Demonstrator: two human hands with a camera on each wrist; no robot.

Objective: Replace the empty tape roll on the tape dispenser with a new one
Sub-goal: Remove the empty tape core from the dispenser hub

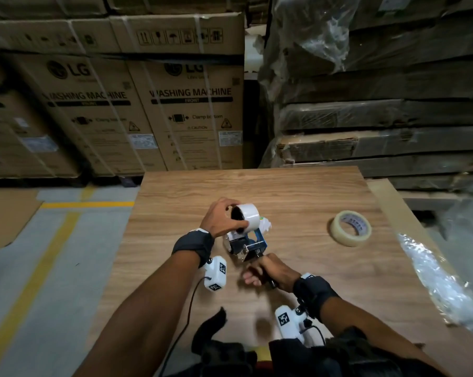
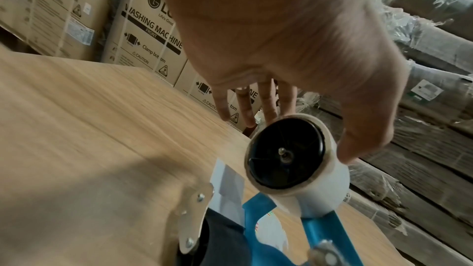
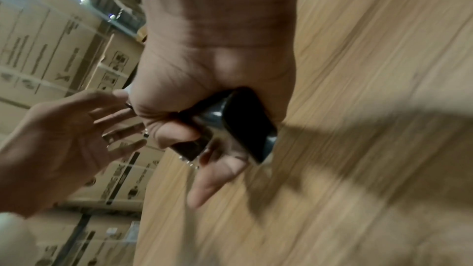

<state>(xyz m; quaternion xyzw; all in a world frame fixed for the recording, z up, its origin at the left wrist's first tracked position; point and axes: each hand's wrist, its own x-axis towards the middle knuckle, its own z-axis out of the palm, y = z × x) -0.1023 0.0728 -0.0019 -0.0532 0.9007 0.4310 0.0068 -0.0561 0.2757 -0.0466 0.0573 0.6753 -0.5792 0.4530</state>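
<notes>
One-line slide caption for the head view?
Left hand grips the white empty roll on the tape dispenser, right hand holding its handle; new tape roll waits on the table.

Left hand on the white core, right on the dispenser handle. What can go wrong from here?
1. The left hand holds the empty core only with thumb and fingertips at its rim; it may slip, or jam crooked on the black hub.
2. The tape dispenser is steadied only by the right hand on its handle; a hard pull may twist it.
3. The new roll lies apart to the right, needing a reach.
</notes>
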